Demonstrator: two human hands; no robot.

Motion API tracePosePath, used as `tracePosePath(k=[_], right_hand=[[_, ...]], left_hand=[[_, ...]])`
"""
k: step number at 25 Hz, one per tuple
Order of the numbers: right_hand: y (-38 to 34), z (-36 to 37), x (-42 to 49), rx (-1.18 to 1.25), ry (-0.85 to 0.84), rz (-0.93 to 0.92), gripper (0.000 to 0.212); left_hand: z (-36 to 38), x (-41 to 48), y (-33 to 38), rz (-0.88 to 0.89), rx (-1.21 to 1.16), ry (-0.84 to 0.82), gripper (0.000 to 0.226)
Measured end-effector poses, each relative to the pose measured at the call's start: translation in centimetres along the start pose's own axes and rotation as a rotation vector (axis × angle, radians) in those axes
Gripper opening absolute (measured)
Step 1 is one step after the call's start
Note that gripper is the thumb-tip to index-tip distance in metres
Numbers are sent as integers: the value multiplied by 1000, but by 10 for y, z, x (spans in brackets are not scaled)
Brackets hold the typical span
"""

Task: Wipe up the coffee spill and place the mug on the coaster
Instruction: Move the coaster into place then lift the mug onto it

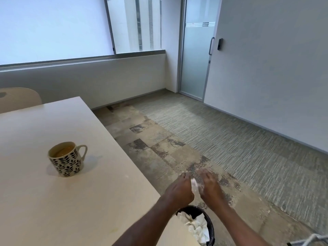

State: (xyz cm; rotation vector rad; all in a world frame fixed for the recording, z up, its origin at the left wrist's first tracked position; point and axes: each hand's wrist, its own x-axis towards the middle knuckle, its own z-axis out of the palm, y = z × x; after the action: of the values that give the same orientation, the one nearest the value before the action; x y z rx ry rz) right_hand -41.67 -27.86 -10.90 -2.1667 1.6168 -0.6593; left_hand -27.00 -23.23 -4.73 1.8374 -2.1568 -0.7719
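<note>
A cream mug with dark leaf print stands upright on the beige table, with coffee inside and its handle pointing right. Off the table's right edge, my left hand and my right hand are pressed together around a small white tissue wad, both blurred. They hover above a black bin. No coaster or spill shows on the table.
The black bin holds crumpled white tissues and stands on the floor by the table's corner. A chair back sits behind the table at far left. Carpet, a glass door and a metal frame at bottom right.
</note>
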Motion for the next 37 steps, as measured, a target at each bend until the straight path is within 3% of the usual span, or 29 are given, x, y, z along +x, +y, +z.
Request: tracePosePath(k=[2,5,13,19,37], right_hand=[[10,5,-5,31,39,87,65],[-1,2,2,76,108,121,57],[-101,0,33,196,158,-129,35],[-171,28,24,191,58,-258,38],[-333,107,-26,164,-162,-510,45]], left_hand=[[5,3,-4,-6,49,-44,77],[2,6,-8,4,83,-16,77],[-36,-28,-27,-28,26,271,69],[-67,-80,-73,-171,28,456,64],[-108,-235,-189,-504,-50,703,65]])
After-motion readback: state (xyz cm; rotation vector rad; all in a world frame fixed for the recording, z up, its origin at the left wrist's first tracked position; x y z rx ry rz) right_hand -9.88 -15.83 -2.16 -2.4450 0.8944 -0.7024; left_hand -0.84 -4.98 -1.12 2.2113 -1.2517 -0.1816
